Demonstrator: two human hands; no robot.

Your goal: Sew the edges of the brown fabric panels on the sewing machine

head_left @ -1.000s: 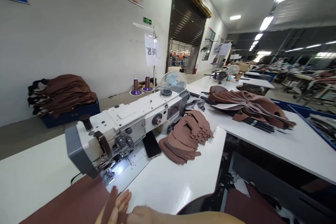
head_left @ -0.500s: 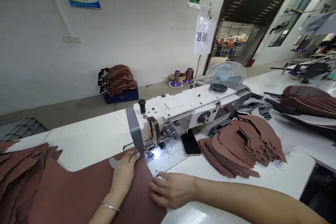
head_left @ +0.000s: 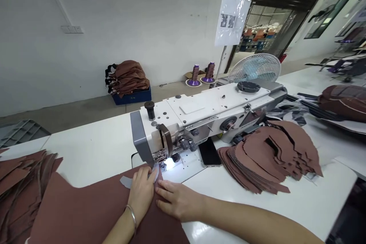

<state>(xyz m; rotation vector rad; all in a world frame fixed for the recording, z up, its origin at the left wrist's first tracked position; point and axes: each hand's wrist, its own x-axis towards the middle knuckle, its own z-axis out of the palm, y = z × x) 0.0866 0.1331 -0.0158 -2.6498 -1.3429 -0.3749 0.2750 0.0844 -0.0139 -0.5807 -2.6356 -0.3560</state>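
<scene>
A large brown sheet [head_left: 85,209], like leather or coated fabric, lies in front of the sewing machine [head_left: 191,112], its upper right corner close to the lit needle area [head_left: 170,164]. On that corner is a curved grey piece [head_left: 126,182], partly covered by my left hand [head_left: 142,185]. My left hand's fingers are drawn together, pressing the grey piece against the sheet near the presser foot. My right hand [head_left: 177,200] lies along the sheet's right edge, fingers slightly apart and resting on it; its thumb is hidden.
Stacks of brown cut pieces lie left [head_left: 23,190] and right [head_left: 268,152]. A black phone [head_left: 209,152] lies beside the machine bed. Behind are two thread cones [head_left: 195,74], a fan [head_left: 255,68] and a blue crate [head_left: 133,96] of brown goods.
The sheet's corner and my left hand have moved closer to the needle. My right hand has shifted up and left along the edge, nearer my left hand. The camera view has tilted down.
</scene>
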